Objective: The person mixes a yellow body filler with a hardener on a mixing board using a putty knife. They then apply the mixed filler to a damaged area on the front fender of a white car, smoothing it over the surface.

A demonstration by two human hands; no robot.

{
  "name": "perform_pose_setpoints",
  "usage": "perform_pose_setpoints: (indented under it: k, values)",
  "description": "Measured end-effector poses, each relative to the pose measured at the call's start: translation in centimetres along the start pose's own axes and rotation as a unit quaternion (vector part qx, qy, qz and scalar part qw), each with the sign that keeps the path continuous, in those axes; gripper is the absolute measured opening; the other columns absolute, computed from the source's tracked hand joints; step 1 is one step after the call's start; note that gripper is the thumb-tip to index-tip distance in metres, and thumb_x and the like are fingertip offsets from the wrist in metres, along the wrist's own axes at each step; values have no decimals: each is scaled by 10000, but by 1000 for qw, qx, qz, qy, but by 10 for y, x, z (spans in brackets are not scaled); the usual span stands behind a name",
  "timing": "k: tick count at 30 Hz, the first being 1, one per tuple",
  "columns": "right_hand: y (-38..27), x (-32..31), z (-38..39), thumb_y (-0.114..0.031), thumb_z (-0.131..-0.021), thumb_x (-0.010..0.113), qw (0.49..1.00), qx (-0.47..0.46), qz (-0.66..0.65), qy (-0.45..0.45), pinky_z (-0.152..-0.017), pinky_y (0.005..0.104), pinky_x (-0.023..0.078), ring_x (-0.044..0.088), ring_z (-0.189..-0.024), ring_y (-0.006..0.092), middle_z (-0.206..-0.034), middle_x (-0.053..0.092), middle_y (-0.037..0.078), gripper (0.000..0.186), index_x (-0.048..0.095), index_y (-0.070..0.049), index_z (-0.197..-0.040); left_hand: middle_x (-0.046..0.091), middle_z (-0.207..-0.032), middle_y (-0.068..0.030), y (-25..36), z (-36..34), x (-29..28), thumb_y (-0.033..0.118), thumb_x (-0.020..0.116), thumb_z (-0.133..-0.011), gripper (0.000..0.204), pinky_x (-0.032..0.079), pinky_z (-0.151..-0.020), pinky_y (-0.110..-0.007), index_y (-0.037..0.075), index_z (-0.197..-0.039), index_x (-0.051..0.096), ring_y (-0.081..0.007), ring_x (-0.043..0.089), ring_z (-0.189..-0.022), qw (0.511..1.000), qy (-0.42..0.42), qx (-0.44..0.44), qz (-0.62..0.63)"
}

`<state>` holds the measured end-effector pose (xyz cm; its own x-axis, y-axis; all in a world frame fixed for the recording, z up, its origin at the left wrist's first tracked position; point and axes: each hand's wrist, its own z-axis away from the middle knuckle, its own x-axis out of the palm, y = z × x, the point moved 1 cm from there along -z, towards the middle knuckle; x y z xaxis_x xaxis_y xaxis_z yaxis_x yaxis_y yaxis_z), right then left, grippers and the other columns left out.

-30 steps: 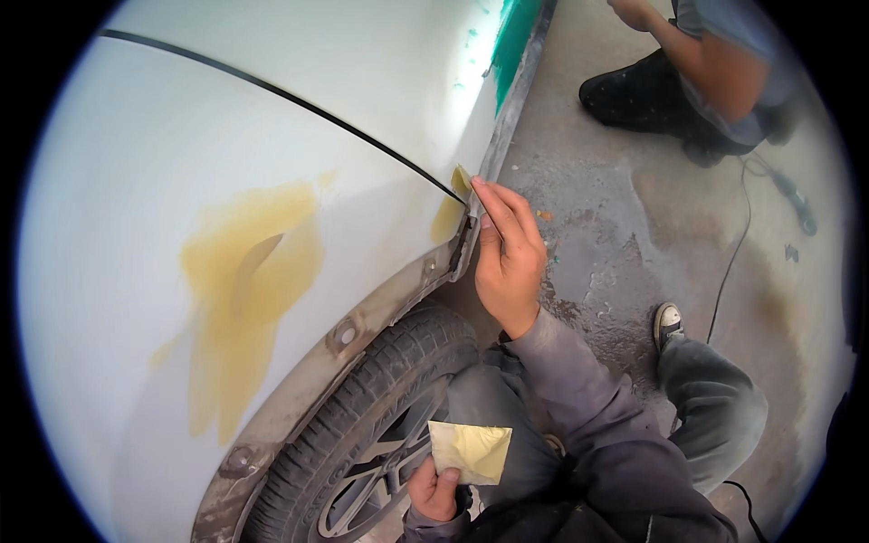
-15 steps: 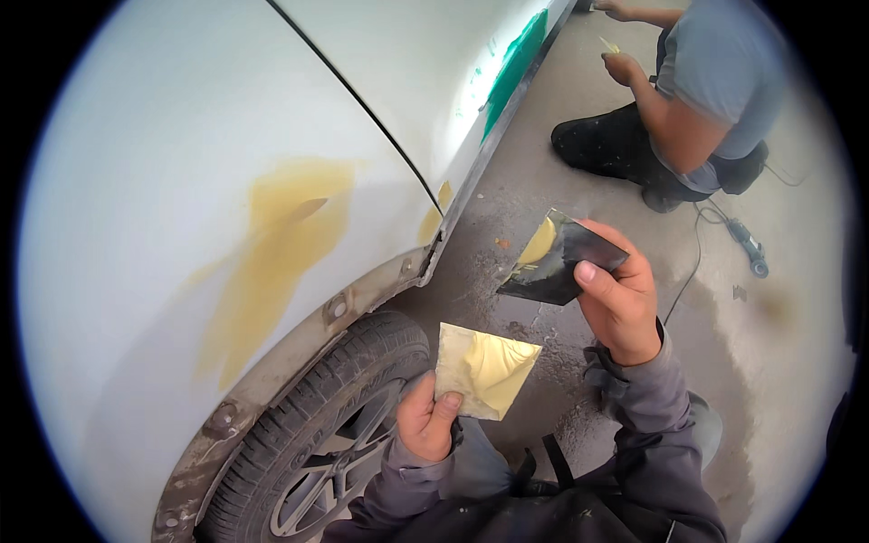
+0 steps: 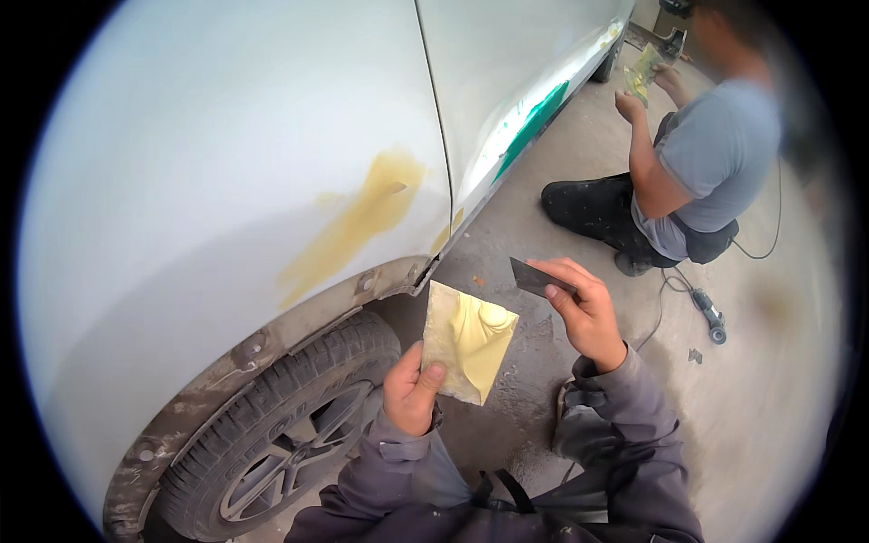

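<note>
My left hand (image 3: 412, 394) grips a small square board (image 3: 442, 330) by its lower left corner, thumb on top. A thick heap of pale yellow filler (image 3: 487, 330) is spread over the board. To the right, apart from the board, my right hand (image 3: 587, 312) pinches a black flat spreader (image 3: 534, 279) between thumb and fingers. The spreader is tilted, so only a narrow part of its face shows. Ahead and left of both hands is a white car panel (image 3: 208, 154) with a smeared yellow filler patch (image 3: 358, 222) above the wheel arch.
A tyre and wheel (image 3: 290, 434) sit under the bare, dirty arch edge (image 3: 258, 348) at lower left. Green covers part of the door's lower edge (image 3: 532, 131). At upper right a person (image 3: 724, 136) kneels, holding a filler-smeared sheet. A corded power tool (image 3: 709, 317) lies on the floor.
My right hand has turned the spreader, so its broad filler-smeared face no longer shows. The whole view has shifted. The other person's hands now hold a sheet in sight.
</note>
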<state>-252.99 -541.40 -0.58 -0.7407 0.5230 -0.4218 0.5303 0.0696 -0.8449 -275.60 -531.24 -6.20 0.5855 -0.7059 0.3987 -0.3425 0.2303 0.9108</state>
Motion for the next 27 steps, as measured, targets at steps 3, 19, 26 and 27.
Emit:
perform_pose_setpoints:
  k: [3, 19, 26, 27]
  values:
    - [-9, 4, -2, 133, -791, 519, 989, -131, 57, 46, -799, 323, 492, 629, -953, 279, -1046, 632, 148, 411, 638, -28, -1150, 612, -1088, -70, -7, 10, -11, 218, 519, -989, 370, 416, -855, -230, -72, -1219, 511, -94, 535, -963, 998, 11, -41, 35]
    - [-3, 19, 25, -17, -752, 660, 937, -278, 198, -70, -901, 363, 505, 624, -985, 249, -1074, 640, 87, 362, 685, -131, -1095, 615, -1042, -54, -7, 8, -12, 205, 519, -987, 325, 418, -835, -231, -61, -1174, 532, -91, 533, -914, 994, 100, -9, -39]
    - [76, 38, 14, -39, -928, 555, 925, 171, -330, 80, -870, 264, 471, 579, -961, 113, -1099, 629, 73, 308, 561, 20, -1231, 595, -1156, -113, -12, 28, -28, 249, 560, -957, 455, 402, -924, -282, -91, -1250, 488, -162, 549, -1022, 988, 129, 23, -75]
    - [82, 43, 5, -33, -922, 555, 932, 163, -308, 105, -868, 265, 471, 583, -957, 117, -1087, 633, 73, 307, 569, 16, -1225, 590, -1188, -133, -14, 33, -31, 264, 574, -947, 501, 397, -955, -298, -98, -1278, 470, -186, 557, -1055, 988, 133, 18, -74]
